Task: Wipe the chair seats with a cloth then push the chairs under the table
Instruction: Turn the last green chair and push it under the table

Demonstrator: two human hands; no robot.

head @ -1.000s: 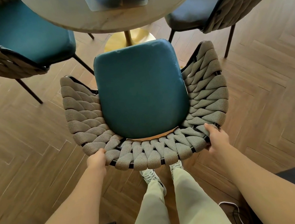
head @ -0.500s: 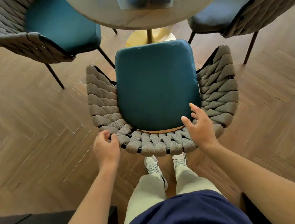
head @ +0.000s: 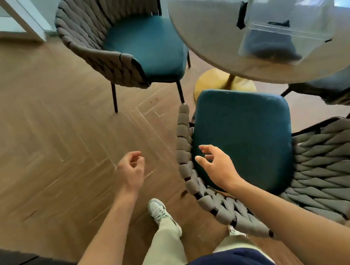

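Left hand hangs loosely curled, empty; right hand spread open over the chair, table cut off.

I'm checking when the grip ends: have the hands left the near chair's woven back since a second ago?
Yes. Both hands are off the woven back: the left hand hangs over the floor beside it, the right hand over the teal seat.
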